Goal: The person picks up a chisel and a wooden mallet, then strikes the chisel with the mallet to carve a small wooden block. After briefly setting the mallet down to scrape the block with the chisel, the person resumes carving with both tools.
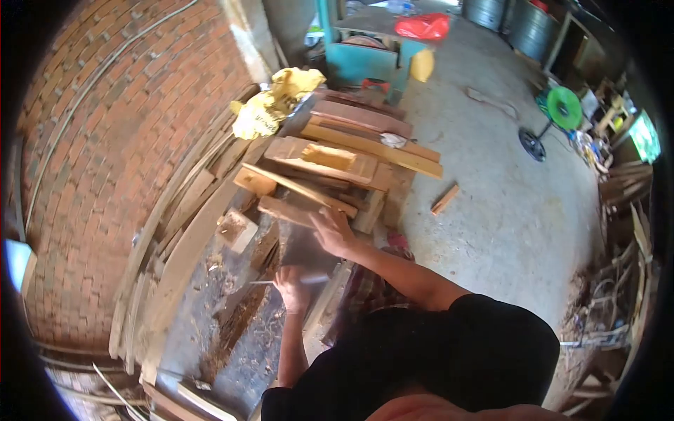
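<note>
My left hand (290, 288) is closed around a thin, pale metal tool (260, 282) over the dark, shaving-strewn work surface (270, 354). One slim end sticks out to the left; on the right a bright part is smeared by motion, and I cannot tell what kind of tool it is. My right hand (333, 232) reaches farther forward, fingers apart, its tips at the near end of a short wooden board (286, 212). A long thin wooden strip (302, 189) lies just beyond it. A hollowed wooden block (240, 229) stands to the left.
Behind lie a wooden piece with a rectangular recess (284, 153), stacked planks (407, 158) and a yellow bag (260, 118). Long boards (186, 270) line the brick wall (133, 119). A green fan (564, 107) and a wood offcut (445, 199) are on the concrete floor (477, 238).
</note>
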`<state>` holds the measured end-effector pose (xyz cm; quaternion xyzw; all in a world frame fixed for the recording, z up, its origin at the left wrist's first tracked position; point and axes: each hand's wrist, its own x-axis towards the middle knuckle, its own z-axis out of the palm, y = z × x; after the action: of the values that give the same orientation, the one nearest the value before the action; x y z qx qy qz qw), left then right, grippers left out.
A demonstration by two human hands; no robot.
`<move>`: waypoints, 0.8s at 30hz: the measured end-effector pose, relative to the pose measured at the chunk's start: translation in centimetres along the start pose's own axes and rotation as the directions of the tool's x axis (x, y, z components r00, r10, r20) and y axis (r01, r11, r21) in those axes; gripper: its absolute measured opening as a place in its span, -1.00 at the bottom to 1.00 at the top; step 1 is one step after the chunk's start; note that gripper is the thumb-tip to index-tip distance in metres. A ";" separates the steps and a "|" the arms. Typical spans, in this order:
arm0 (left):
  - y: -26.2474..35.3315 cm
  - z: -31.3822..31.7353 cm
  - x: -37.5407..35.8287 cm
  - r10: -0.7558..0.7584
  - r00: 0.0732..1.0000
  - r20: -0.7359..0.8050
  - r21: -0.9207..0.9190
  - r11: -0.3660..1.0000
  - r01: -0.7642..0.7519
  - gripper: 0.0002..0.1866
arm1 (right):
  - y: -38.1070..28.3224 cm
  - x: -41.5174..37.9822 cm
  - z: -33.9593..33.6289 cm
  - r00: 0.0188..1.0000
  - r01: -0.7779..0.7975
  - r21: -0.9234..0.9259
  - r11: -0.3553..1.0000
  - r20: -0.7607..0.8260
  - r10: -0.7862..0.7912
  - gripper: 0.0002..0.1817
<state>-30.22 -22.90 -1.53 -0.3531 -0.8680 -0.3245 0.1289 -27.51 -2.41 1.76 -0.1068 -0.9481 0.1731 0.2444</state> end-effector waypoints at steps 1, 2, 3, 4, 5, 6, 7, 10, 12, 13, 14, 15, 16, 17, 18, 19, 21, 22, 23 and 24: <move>-0.1 0.0 -0.1 -0.008 1.000 0.001 0.002 1.000 0.008 -0.78 | 0.0 -0.5 -0.5 0.998 0.024 0.087 0.996 -0.053 -0.020 -0.49; 0.0 0.1 -0.1 -0.014 1.000 -0.001 0.004 1.000 0.014 -0.78 | -0.3 -1.2 -1.0 0.993 0.058 0.169 0.984 -0.111 -0.039 -0.54; 0.9 -0.5 0.1 0.000 1.000 -0.028 0.008 1.000 0.000 -0.78 | -0.9 -2.3 -1.6 0.985 0.081 0.219 0.972 -0.165 -0.045 -0.62; 0.9 -0.3 0.0 -0.012 1.000 -0.022 0.046 0.999 0.013 -0.80 | -1.3 -3.2 -2.5 0.973 0.114 0.258 0.959 -0.224 -0.055 -0.70; 0.7 -0.2 0.0 0.009 0.999 -0.039 0.040 0.999 -0.008 -0.81 | -1.9 -4.3 -3.9 0.963 0.155 0.329 0.932 -0.260 -0.068 -0.75; 0.5 0.0 0.0 0.032 0.998 -0.055 0.032 0.999 -0.031 -0.83 | -2.4 -5.3 -5.1 0.952 0.197 0.393 0.898 -0.297 -0.079 -0.80; 0.3 0.3 -0.1 0.025 0.998 -0.055 0.036 0.999 -0.023 -0.83 | -2.4 -6.7 -5.8 0.973 0.198 0.423 0.884 -0.196 -0.124 -0.80; 0.2 0.5 -0.3 0.027 0.998 -0.056 0.035 0.999 -0.025 -0.83 | -1.5 -11.5 -6.3 0.975 0.092 0.547 0.832 0.122 -0.188 -0.79; -0.2 0.9 -0.5 -0.010 0.999 -0.042 0.060 0.998 0.012 -0.83 | 1.2 -14.4 -3.9 0.939 0.027 0.488 0.873 0.286 -0.189 -0.78; -0.7 0.8 -0.7 -0.005 1.000 -0.025 0.042 0.999 0.006 -0.83 | 2.7 -16.0 -2.2 0.862 -0.024 0.441 0.897 0.463 -0.205 -0.77; -0.6 1.0 -0.4 -0.002 1.000 -0.013 0.021 1.000 0.003 -0.83 | 4.5 -17.2 -0.8 0.876 -0.032 0.425 0.905 0.448 -0.179 -0.77; 0.0 0.9 -0.5 -0.026 0.999 -0.035 0.049 0.998 0.027 -0.82 | 5.7 -18.6 0.8 0.832 -0.112 0.381 0.918 0.540 -0.122 -0.74; -0.7 1.3 -0.7 -0.024 0.999 -0.029 0.062 0.998 0.026 -0.83 | 6.8 -19.5 1.6 0.777 -0.181 0.324 0.928 0.626 -0.067 -0.72; -0.7 1.4 -0.8 -0.019 0.999 -0.034 0.068 0.997 0.021 -0.83 | 7.2 -20.0 2.0 0.787 -0.190 0.318 0.929 0.615 -0.050 -0.72; -0.7 1.3 -0.7 -0.014 0.999 -0.036 0.076 0.997 0.017 -0.83 | 7.2 -20.2 2.2 0.809 -0.146 0.309 0.940 0.584 -0.066 -0.69; -0.9 1.4 -0.8 -0.005 0.999 -0.041 0.060 0.998 0.008 -0.80 | 7.1 -20.5 2.6 0.829 -0.105 0.300 0.948 0.553 -0.083 -0.67; -1.3 1.7 -1.0 0.031 0.998 -0.047 0.070 0.997 -0.028 -0.78 | 6.5 -21.5 3.1 0.852 -0.182 0.298 0.937 0.523 -0.001 -0.67; -1.7 1.8 -1.0 0.047 0.997 -0.062 0.081 0.996 -0.042 -0.77 | 6.3 -21.8 3.7 0.860 -0.247 0.299 0.922 0.505 0.067 -0.67; -2.1 1.8 -0.9 0.082 0.995 -0.055 0.095 0.993 -0.076 -0.75 | 6.2 -22.0 4.2 0.868 -0.255 0.302 0.919 0.489 0.080 -0.67; -2.5 2.2 -1.0 0.103 0.989 -0.110 0.103 0.990 -0.092 -0.75 | 6.6 -22.3 5.2 0.876 -0.243 0.306 0.921 0.476 0.074 -0.69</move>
<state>-31.26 -23.36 -4.83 -0.3693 -0.8556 -0.2950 0.2113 -10.22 -4.21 -14.51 -0.0958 -0.9191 0.3818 0.0152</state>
